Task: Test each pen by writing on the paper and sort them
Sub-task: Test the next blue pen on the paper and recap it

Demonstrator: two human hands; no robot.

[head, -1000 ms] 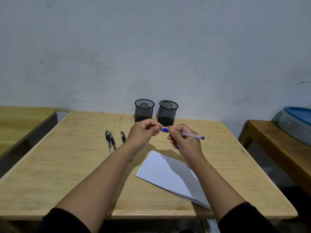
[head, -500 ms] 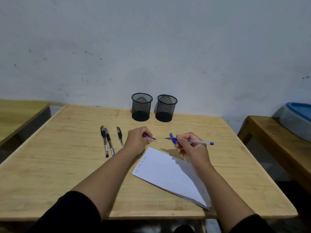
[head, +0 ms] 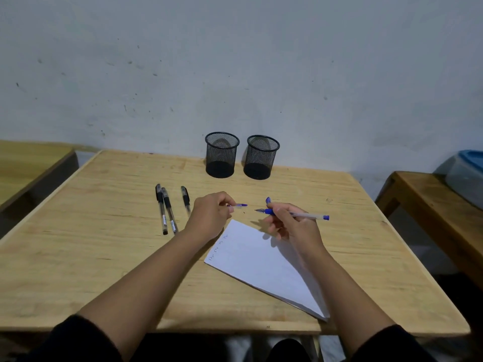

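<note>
Now that the hands have drawn apart, the cap (head: 239,205) sits pinched in the left hand (head: 209,218) while the right hand (head: 290,226) grips the blue pen (head: 292,214), tip bared, just above the paper (head: 261,259). Uncapping done; writing test judged next. Three black pens (head: 167,207) lie left, both mesh cups (head: 222,155) empty.

A pale grey-white wall (head: 235,61) is filling the upper half of the view, showing small dark specks and scuff marks. A light wooden desk (head: 78,257) is standing against it, its grain running across. To the left, the corner of another wooden desk (head: 28,163) is showing, and to the right a darker wooden bench (head: 428,205) is carrying a translucent plastic tub with a blue lid (head: 467,173). The light is falling dim and even, casting soft shadows.
</note>
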